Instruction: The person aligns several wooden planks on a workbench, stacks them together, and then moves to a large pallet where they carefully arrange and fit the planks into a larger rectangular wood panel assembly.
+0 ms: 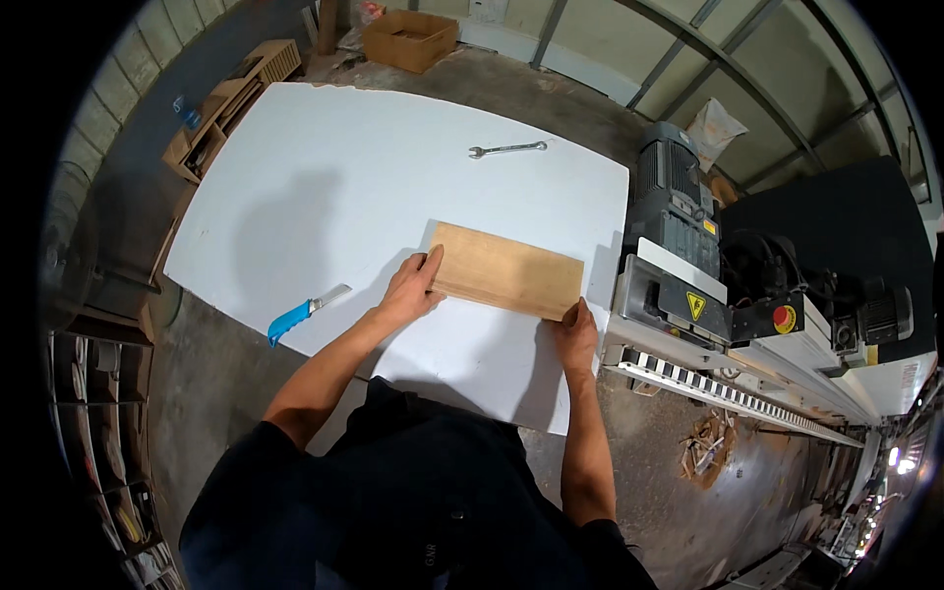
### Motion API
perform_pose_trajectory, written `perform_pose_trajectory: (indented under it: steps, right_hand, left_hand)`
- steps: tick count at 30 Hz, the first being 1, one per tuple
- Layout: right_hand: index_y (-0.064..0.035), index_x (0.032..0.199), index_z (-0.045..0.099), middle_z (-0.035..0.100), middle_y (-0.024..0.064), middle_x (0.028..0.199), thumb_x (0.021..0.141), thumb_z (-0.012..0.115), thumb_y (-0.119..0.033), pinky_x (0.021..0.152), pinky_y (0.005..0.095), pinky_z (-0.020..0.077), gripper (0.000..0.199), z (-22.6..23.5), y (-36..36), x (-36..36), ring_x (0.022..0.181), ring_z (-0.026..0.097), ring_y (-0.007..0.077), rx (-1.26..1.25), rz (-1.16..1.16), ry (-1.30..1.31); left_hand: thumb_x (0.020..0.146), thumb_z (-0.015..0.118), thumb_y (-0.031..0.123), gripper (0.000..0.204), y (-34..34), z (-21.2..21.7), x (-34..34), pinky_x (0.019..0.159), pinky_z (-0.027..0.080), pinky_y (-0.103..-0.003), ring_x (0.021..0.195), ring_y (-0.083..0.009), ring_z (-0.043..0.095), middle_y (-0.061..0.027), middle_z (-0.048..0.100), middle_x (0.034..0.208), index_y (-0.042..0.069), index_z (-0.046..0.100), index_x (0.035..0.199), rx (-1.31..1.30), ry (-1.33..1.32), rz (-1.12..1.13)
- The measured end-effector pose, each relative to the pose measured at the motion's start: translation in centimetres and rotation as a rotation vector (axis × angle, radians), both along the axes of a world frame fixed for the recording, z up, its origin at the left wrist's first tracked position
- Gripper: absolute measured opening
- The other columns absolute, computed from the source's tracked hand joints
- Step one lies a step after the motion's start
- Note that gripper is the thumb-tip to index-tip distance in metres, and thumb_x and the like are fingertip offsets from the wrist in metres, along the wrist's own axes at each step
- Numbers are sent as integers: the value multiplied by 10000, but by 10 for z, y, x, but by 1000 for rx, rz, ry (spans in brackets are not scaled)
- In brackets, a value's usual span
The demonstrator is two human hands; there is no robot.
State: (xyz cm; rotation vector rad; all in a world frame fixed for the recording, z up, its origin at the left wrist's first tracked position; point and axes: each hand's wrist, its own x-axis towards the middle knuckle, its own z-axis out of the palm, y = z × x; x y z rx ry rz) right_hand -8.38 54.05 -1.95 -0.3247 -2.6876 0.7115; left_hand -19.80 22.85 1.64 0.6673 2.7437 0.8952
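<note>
A flat rectangular wooden board (pixel 506 270) is held between my two hands above the white tabletop (pixel 393 157). My left hand (pixel 411 287) grips its left end, with the thumb along the edge and the other fingers partly hidden. At the lower right corner, my right hand (pixel 576 337) pinches the board. Left of my left hand lies a knife with a blue handle (pixel 291 321), its blade pointing toward the board. Beyond the board, near the far right of the table, rests a metal combination wrench (pixel 507 149).
A machine with a grey motor (pixel 674 182) and a red emergency button (pixel 784 319) stands close to the table's right edge. Behind the table sits a cardboard box (pixel 409 41). Shelves (pixel 103 423) stand at the lower left, and scraps (pixel 707 448) lie on the floor at right.
</note>
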Motion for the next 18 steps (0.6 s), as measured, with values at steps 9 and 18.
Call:
perform_pose_trajectory:
  steps: [9, 18]
  right_hand:
    - [42, 1139, 576, 611, 205, 1056, 804, 637, -69, 849, 364, 482, 357, 103, -9, 4, 1000, 590, 311, -539, 153, 147]
    - [37, 996, 620, 595, 210, 979, 904, 532, -195, 696, 360, 516, 264, 358, -91, 69, 832, 610, 269, -691, 1130, 537]
  left_hand:
    - [714, 747, 203, 822, -1, 16, 11, 1007, 354, -453, 1212, -443, 368, -279, 355, 1322, 21, 310, 1386, 31, 190, 10]
    - [776, 703, 226, 656, 35, 21, 25, 1023, 330, -456, 1245, -431, 326, -274, 320, 1354, -24, 418, 1311, 224, 391, -58]
